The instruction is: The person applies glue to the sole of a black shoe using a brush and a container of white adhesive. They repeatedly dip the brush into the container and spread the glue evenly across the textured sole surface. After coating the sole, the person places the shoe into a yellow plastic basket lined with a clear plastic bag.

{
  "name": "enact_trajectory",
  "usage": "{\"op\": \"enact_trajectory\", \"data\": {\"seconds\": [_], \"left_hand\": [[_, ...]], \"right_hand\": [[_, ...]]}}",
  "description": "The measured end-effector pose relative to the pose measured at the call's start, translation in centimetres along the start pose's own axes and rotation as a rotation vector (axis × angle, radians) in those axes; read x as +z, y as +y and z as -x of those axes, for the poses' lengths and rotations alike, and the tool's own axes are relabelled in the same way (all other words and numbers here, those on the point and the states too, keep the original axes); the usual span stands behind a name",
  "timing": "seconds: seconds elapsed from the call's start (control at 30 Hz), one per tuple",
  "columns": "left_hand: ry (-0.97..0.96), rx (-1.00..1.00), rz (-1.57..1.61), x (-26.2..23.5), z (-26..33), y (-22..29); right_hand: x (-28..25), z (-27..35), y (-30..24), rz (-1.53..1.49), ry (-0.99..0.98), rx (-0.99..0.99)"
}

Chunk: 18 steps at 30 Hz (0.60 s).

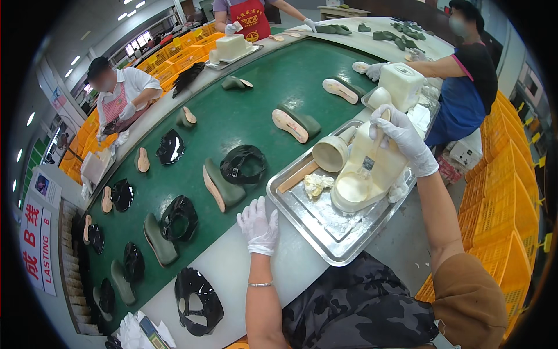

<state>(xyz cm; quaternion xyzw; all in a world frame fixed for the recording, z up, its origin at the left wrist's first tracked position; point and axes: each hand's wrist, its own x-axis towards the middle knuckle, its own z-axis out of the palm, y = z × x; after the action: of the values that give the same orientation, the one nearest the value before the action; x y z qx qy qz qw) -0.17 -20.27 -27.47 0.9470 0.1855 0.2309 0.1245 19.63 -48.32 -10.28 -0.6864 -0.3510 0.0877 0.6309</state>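
Note:
My right hand (402, 136), in a thin white glove, is closed around the handle of a flat brush (368, 161). The brush's lower end is inside a cut-open whitish plastic jug (356, 193) with pale residue in it. This jug stands on a metal tray (343, 251). My left hand (258, 227), also gloved, rests on the table edge with its fingers spread, holding nothing. Just beyond it on the green belt (192, 157) lie a dark green shoe last with a pale sole (215, 185) and a shiny black shoe upper with a buckle (244, 164).
A cream cup (330, 153), a wooden stick (298, 177) and a crumpled pale lump (317, 185) share the tray. More lasts and a black upper (199, 302) lie left. Co-workers (465, 70) stand around the belt. Yellow crates (494, 203) are stacked at right.

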Motion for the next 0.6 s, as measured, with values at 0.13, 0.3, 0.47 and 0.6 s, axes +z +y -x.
{"op": "enact_trajectory", "data": {"seconds": [0.13, 0.3, 0.47, 0.6], "left_hand": [[0.009, 0.008, 0.0, 0.05, 0.02, -0.04], [0.014, 0.015, -0.021, 0.1, -0.04, -0.07], [0.02, 0.021, -0.023, 0.01, -0.02, -0.05], [0.016, 0.018, -0.02, -0.06, -0.03, 0.03]], "right_hand": [[-0.1, -0.04, 0.18, -0.003, -0.003, -0.008], [-0.18, -0.09, 0.4, 0.0, 0.0, -0.006], [-0.24, -0.09, 0.44, -0.009, -0.005, -0.005], [-0.15, -0.04, 0.36, -0.015, -0.001, -0.006]]}}
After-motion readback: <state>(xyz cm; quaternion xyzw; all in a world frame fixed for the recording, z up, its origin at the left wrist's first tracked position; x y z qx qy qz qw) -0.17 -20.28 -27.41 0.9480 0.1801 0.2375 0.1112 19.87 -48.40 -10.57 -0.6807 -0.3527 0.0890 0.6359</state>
